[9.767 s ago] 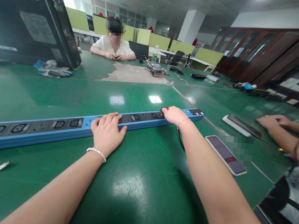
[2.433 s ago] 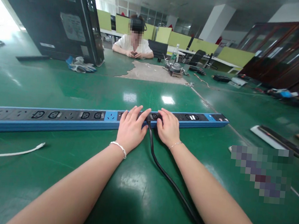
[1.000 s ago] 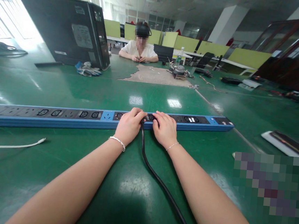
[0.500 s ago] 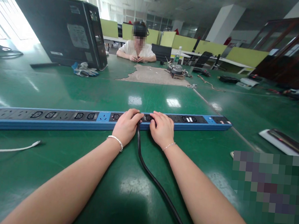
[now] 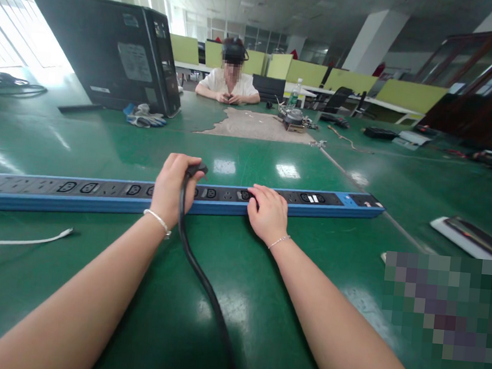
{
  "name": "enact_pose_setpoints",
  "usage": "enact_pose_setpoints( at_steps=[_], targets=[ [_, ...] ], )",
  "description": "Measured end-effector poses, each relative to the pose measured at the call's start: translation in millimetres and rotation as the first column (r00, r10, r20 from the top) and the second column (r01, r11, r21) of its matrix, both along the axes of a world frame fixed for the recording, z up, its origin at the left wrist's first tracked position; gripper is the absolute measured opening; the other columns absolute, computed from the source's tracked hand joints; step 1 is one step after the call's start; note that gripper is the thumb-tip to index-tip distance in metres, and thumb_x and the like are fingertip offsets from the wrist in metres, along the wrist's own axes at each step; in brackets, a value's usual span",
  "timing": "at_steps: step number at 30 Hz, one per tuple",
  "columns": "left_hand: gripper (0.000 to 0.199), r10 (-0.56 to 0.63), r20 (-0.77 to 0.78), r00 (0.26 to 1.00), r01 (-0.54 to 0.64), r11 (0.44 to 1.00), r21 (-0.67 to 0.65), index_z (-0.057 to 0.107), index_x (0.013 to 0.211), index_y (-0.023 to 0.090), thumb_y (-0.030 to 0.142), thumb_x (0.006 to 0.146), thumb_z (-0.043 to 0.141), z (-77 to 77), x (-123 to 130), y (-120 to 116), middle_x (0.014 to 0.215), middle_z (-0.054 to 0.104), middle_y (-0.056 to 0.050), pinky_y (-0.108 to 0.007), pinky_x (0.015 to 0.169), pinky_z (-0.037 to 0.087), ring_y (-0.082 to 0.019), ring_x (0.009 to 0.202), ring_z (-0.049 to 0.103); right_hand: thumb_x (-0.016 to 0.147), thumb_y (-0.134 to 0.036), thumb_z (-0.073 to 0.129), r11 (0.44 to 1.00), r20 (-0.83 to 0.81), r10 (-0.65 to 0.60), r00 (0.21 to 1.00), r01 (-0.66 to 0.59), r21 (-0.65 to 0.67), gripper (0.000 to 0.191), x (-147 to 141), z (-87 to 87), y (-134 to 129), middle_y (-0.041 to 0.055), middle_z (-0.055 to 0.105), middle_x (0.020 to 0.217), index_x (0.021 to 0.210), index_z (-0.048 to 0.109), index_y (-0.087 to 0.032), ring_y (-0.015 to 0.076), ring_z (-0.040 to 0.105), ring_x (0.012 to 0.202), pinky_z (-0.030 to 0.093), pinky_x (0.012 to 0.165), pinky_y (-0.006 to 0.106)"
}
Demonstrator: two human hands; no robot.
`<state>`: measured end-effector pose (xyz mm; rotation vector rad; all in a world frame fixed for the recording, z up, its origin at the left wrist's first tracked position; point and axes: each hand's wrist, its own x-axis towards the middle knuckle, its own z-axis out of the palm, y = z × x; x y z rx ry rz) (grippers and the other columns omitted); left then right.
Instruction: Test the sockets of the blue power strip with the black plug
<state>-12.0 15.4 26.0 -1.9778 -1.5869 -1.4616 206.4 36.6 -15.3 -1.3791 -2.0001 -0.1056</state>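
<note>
A long blue and black power strip (image 5: 67,204) lies across the green table, with rows of sockets facing up. Above it, my left hand (image 5: 170,188) is closed on a black power plug (image 5: 198,169), lifted clear of the sockets. From the plug, a thick black cord (image 5: 207,287) runs down toward the bottom of the view. My right hand (image 5: 268,212) grips the strip right of its middle, fingers bent over the top; the fingertips are partly hidden. Bare sockets show between my two hands.
A black computer case (image 5: 98,51) stands at the back left, with work gloves (image 5: 144,116) beside it. A white cable (image 5: 21,243) lies at the left. Across the table (image 5: 248,156) sits a person (image 5: 229,85). A bottle (image 5: 295,94) stands behind a metal device (image 5: 294,117).
My left hand has moved left and up with the plug, away from the sockets, and the cord has shifted along with it. My right hand stays at the same spot on the strip.
</note>
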Motion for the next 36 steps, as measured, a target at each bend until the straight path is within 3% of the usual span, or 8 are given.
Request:
enact_pose_setpoints(
  at_steps=[4,9,23,30,36],
  targets=[
    [0.022,0.031,-0.053,0.998,-0.043,0.968,-0.247,0.064,0.094,0.019,0.030,0.077,0.058,8.3,-46,-14,0.093,0.065,-0.006,-0.035,0.083,0.048,-0.020,0.089,0.061,0.087,-0.025,0.044,1.000,-0.007,-0.004,1.000,0.004,-0.003,0.030,0,0.1,0,0.0022,0.063,0.121,0.108,0.065,-0.024,0.0203,0.051,0.114,0.032,0.098,0.038],
    [0.026,0.099,-0.059,0.993,-0.113,0.934,-0.339,0.064,0.096,0.022,0.036,0.077,0.054,0.2,-69,-28,0.097,0.066,-0.006,-0.036,0.085,0.047,-0.022,0.093,0.061,0.086,-0.024,0.044,1.000,-0.009,0.004,1.000,-0.004,-0.010,0.030,0,0.9,0,0.0022,0.063,0.121,0.108,0.065,-0.024,0.0206,0.051,0.115,0.032,0.097,0.038],
    [0.017,0.020,-0.108,0.994,-0.040,0.982,-0.183,0.061,0.095,0.024,0.029,0.081,0.053,-10.2,-62,-24,0.096,0.062,-0.005,-0.038,0.085,0.050,-0.022,0.090,0.060,0.087,-0.025,0.042,1.000,-0.010,0.013,1.000,-0.013,-0.020,0.031,1,-0.1,1,0.0034,0.062,0.122,0.109,0.065,-0.024,0.0214,0.050,0.115,0.032,0.098,0.039],
    [0.020,-0.080,-0.238,0.968,0.020,0.969,-0.245,0.060,0.098,0.023,0.030,0.085,0.046,-9.5,-64,-25,0.097,0.061,-0.006,-0.035,0.085,0.049,-0.021,0.092,0.059,0.086,-0.025,0.043,1.000,-0.020,0.018,1.000,-0.018,-0.007,0.031,1,-0.6,1,0.0024,0.063,0.121,0.108,0.065,-0.024,0.0209,0.051,0.115,0.032,0.098,0.039],
    [0.021,-0.033,-0.294,0.955,-0.041,0.970,-0.241,0.058,0.098,0.022,0.032,0.086,0.044,-8.7,-58,-31,0.099,0.060,-0.006,-0.031,0.080,0.050,-0.020,0.090,0.060,0.086,-0.025,0.043,1.000,-0.023,0.018,1.000,-0.018,-0.019,0.031,0,0.7,0,0.0032,0.063,0.121,0.108,0.065,-0.024,0.0218,0.051,0.115,0.032,0.097,0.040]
  ],
)
